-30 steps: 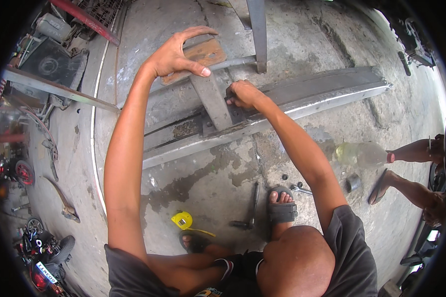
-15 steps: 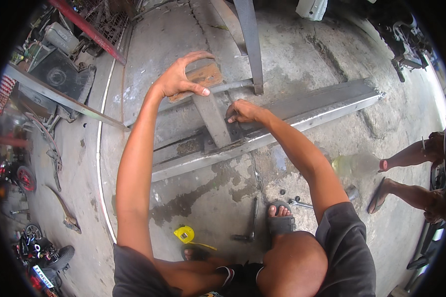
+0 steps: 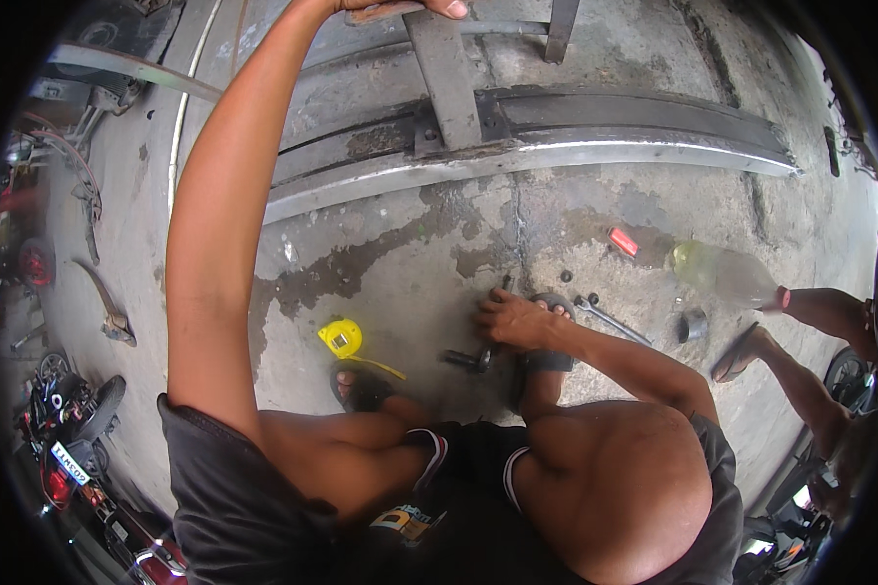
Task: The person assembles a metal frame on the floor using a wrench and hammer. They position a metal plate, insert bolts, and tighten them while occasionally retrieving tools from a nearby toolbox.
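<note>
My left hand point(image 3: 447, 8) is cut off by the top edge, its thumb lying over a rusty brown plate point(image 3: 385, 13) on top of a flat metal post point(image 3: 443, 83). The post's bolted foot sits against a long grey metal beam point(image 3: 634, 156) on the floor. Low in front of me, my right hand point(image 3: 515, 322) has its fingers closed around the handle of a black L-shaped socket wrench point(image 3: 470, 361), partly hidden by the hand. Beside my right foot lie a combination wrench point(image 3: 615, 320) and small dark nuts point(image 3: 567, 277).
A yellow tape measure point(image 3: 342, 337) lies by my left foot. To the right are a red block-like piece point(image 3: 622, 242), a metal ring point(image 3: 693, 326), a clear bottle point(image 3: 732, 276) and a person's sandalled foot point(image 3: 737, 357). A motorcycle point(image 3: 73, 419) stands at the left.
My right hand has left the post's foot and come down to the socket wrench on the floor. My left hand stays at the plate. The view has tilted down.
</note>
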Available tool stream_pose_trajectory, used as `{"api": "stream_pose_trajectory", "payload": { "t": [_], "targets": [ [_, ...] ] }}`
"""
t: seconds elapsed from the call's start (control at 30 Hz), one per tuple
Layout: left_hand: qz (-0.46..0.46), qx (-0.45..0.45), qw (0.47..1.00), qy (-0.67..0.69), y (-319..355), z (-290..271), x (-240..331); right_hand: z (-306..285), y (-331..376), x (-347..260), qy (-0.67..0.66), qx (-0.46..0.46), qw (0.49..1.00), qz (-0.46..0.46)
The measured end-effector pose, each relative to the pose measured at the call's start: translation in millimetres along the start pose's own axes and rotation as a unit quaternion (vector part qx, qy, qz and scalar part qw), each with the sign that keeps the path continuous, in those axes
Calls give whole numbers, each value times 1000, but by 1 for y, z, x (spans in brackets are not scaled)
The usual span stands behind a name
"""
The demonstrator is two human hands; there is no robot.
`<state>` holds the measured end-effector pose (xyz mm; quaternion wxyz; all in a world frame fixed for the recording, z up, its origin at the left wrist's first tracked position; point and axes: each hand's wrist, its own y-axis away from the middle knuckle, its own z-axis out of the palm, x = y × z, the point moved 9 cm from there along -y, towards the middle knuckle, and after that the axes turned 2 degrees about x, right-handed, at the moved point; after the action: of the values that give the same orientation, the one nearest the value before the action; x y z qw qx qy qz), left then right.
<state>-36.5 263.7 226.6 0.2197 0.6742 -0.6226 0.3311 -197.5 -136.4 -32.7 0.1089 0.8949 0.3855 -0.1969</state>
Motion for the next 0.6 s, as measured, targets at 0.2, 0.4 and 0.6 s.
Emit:
{"api": "stream_pose_trajectory", "payload": {
  "t": [0.2, 0.4, 0.6],
  "targets": [
    [11, 3, 1000, -14, -2, 11, 0, 16, 2, 0, -5, -23, 1000, -1],
    [3, -3, 998, -70, 4, 6, 2, -147, 39, 76, -31, 240, 939, 246],
    [7, -6, 998, -57, 1, 9, 5, -265, 66, 185, 5, 414, 796, 441]
  ]
}}
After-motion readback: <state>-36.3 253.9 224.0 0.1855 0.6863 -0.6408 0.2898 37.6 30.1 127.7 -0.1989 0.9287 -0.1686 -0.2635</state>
